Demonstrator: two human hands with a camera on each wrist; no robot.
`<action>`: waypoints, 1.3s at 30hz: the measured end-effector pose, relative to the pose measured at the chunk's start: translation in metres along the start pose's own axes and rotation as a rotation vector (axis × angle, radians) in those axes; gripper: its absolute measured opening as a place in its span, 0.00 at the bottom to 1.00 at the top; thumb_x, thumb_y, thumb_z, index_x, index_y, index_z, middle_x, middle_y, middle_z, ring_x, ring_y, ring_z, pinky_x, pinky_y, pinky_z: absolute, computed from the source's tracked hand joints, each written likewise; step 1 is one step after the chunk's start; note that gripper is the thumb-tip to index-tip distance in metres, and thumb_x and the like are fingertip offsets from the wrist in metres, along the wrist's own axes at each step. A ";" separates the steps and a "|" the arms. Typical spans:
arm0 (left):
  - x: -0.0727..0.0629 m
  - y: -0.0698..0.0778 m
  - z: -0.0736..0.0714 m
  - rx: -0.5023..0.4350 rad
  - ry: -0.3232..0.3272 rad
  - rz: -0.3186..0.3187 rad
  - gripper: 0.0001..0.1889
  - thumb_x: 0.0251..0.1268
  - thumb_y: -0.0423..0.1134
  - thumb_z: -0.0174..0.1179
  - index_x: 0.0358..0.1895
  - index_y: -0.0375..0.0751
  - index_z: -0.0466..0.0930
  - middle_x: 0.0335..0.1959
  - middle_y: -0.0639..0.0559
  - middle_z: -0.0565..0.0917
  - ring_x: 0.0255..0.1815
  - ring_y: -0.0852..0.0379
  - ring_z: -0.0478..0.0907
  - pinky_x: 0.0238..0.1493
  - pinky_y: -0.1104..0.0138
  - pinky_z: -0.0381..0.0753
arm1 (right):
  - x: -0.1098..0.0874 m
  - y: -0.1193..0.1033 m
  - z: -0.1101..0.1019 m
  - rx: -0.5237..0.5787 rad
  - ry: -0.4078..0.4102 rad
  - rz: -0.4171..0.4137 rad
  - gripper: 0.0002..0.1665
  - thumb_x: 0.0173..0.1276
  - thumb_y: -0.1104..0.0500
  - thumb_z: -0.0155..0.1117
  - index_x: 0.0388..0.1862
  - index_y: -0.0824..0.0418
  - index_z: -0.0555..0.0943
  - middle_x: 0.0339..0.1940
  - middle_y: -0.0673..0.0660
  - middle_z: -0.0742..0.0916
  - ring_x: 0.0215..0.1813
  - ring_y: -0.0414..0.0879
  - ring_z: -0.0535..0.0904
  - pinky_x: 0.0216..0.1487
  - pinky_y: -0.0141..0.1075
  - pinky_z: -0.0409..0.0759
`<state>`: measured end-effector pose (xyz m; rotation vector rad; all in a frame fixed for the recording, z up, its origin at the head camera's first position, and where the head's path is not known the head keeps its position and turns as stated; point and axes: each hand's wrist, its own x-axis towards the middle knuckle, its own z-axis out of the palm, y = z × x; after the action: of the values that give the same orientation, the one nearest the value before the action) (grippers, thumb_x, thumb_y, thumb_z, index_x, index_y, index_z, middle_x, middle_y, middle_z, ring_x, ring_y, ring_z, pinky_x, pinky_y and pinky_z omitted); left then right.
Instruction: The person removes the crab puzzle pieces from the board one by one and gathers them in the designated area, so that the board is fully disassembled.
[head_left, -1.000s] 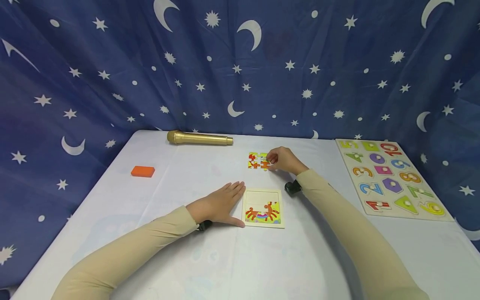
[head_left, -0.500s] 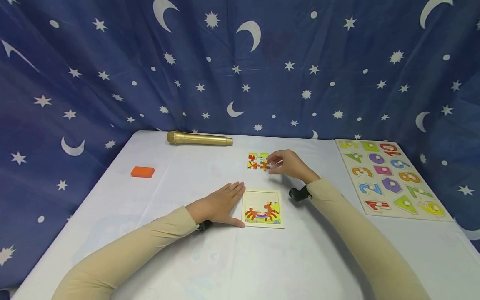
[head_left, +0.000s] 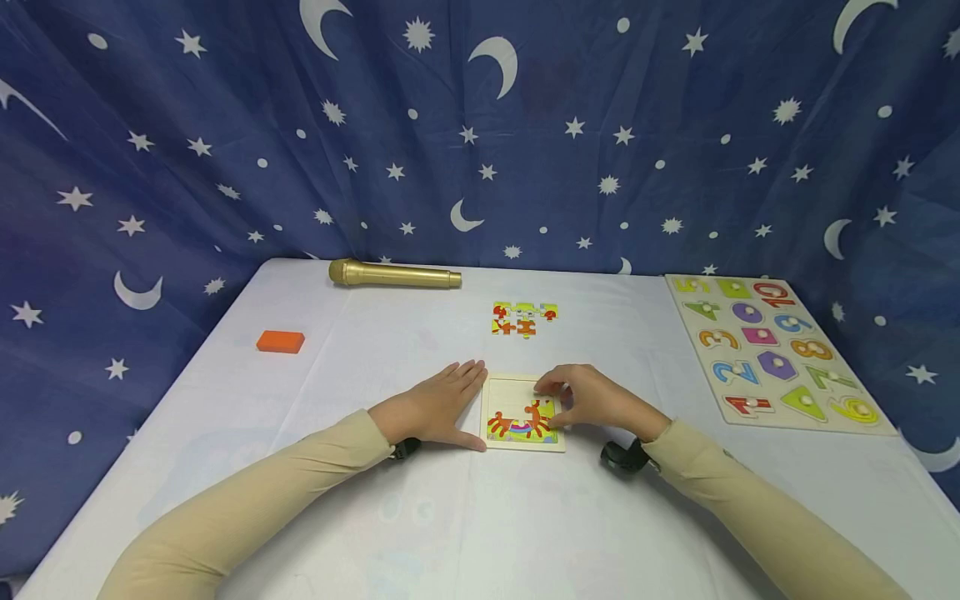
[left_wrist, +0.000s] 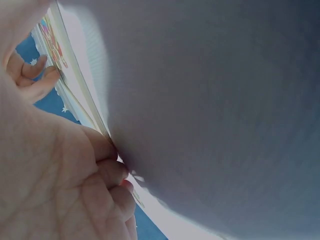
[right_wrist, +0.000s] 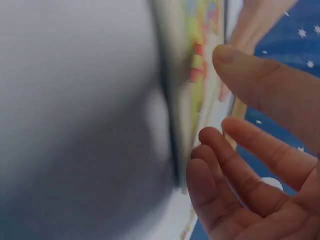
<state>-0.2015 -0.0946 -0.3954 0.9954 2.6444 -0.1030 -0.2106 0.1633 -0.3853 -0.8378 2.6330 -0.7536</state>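
A small wooden puzzle tray (head_left: pixel 517 392) lies on the white table, with a red crab picture filling its lower half. My left hand (head_left: pixel 435 408) lies flat on the table with its fingers straight along the tray's left edge. My right hand (head_left: pixel 558 400) rests at the tray's right side, its fingertips on the upper right part. In the right wrist view the thumb and the loosely curved fingers (right_wrist: pixel 235 165) stand apart beside the tray (right_wrist: pixel 200 75), and nothing shows between them. A cluster of loose puzzle pieces (head_left: pixel 522 319) lies farther back.
A gold microphone (head_left: pixel 393 274) lies at the table's back edge and an orange block (head_left: pixel 281 341) sits at the left. A number peg board (head_left: pixel 772 350) lies at the right. A starry blue curtain hangs behind the table (head_left: pixel 465 517).
My right hand has come from the loose pieces at the back to the tray's right side. The left hand has stayed in place.
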 end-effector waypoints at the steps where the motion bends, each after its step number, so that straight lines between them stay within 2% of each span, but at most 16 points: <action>1: 0.000 0.000 0.000 -0.004 0.002 0.003 0.58 0.51 0.76 0.49 0.74 0.34 0.42 0.77 0.42 0.45 0.78 0.49 0.41 0.78 0.59 0.43 | -0.001 0.000 0.002 -0.011 0.002 0.005 0.27 0.45 0.61 0.79 0.46 0.64 0.82 0.41 0.53 0.86 0.36 0.41 0.74 0.40 0.31 0.78; 8: -0.001 0.000 0.000 0.002 0.001 0.005 0.58 0.52 0.75 0.49 0.74 0.34 0.42 0.77 0.42 0.45 0.78 0.49 0.41 0.78 0.59 0.43 | -0.003 -0.001 0.005 -0.030 -0.008 0.001 0.25 0.44 0.62 0.78 0.44 0.64 0.83 0.36 0.51 0.83 0.33 0.40 0.72 0.34 0.27 0.73; 15: -0.002 0.001 -0.001 -0.001 0.002 0.009 0.58 0.52 0.75 0.49 0.74 0.34 0.42 0.77 0.41 0.45 0.78 0.49 0.41 0.78 0.58 0.43 | -0.002 -0.005 0.004 -0.025 -0.001 0.006 0.23 0.44 0.64 0.79 0.42 0.62 0.84 0.36 0.51 0.83 0.33 0.40 0.72 0.34 0.27 0.74; 27: -0.002 0.001 -0.002 -0.003 0.004 0.005 0.58 0.52 0.75 0.49 0.74 0.34 0.43 0.77 0.41 0.46 0.78 0.48 0.41 0.78 0.58 0.43 | -0.002 -0.004 0.004 -0.027 0.023 -0.033 0.21 0.45 0.67 0.77 0.42 0.61 0.84 0.34 0.51 0.81 0.31 0.40 0.72 0.31 0.26 0.75; 39: -0.001 0.001 -0.001 0.008 0.003 0.007 0.58 0.52 0.75 0.49 0.74 0.34 0.43 0.77 0.41 0.46 0.78 0.49 0.41 0.78 0.58 0.43 | -0.002 -0.003 0.003 -0.053 0.013 -0.053 0.21 0.45 0.66 0.77 0.42 0.62 0.85 0.35 0.52 0.83 0.30 0.38 0.72 0.30 0.25 0.75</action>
<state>-0.2005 -0.0946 -0.3944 1.0078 2.6451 -0.1114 -0.2062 0.1616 -0.3863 -0.9237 2.6627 -0.7078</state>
